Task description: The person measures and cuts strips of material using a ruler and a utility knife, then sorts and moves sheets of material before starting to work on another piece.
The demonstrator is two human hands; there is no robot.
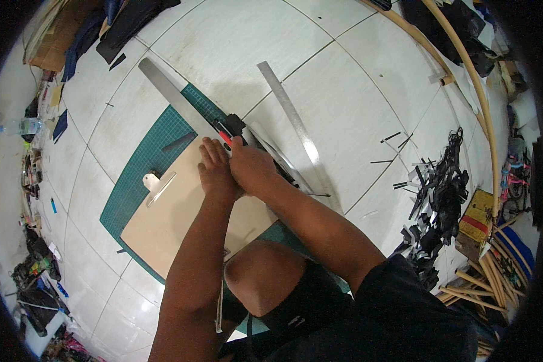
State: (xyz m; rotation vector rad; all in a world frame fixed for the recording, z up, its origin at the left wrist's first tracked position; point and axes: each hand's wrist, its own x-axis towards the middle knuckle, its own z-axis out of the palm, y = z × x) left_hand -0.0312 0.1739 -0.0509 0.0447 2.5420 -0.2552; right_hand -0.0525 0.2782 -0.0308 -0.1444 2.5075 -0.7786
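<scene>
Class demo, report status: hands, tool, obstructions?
Right hand gripping red-and-black handheld tool. Left hand at long steel ruler. Dark flat strip nearby, on green gridded cutting mat.

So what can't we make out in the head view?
All head view:
- Red tool: its lower part and any blade, hidden by the right hand.
- Wide metal ruler: near end, hidden by the hands.
- Beige clipboard: part under the left forearm.
- Curved pole: upper end, cut off by the top edge.
</scene>
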